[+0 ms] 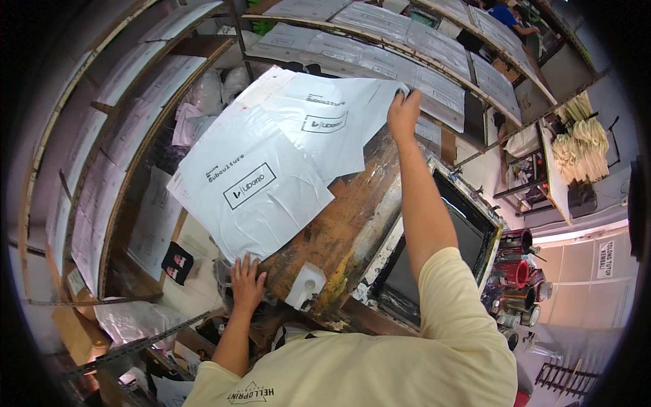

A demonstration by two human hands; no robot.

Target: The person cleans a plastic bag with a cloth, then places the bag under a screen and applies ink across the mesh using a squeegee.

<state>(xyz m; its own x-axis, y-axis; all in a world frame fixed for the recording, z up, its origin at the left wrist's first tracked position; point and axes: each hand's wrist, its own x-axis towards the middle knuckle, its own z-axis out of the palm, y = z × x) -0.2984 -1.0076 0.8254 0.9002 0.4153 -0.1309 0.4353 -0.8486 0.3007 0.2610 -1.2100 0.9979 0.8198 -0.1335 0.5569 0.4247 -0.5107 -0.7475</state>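
My right hand [403, 114] is stretched forward, its fingers closed on the far right corner of a white printed plastic bag [319, 102]. That bag is partly lifted and creased toward the hand. A second white printed bag [254, 203] lies flat in front of it, overlapping its left part. My left hand [247, 285] lies with fingers spread at the near edge of this second bag, its fingertips at the bag's edge. Both bags carry dark print with a framed logo. Beneath them is a stained wooden worktable [352, 227].
Right of the table stands a framed printing screen [427, 237], with paint cans [512, 271] beyond it. A white plastic piece [306, 286] sits at the near table edge. Shelves [112, 142] of printed white sheets line the left and far sides. Another person [512, 19] is at the far right.
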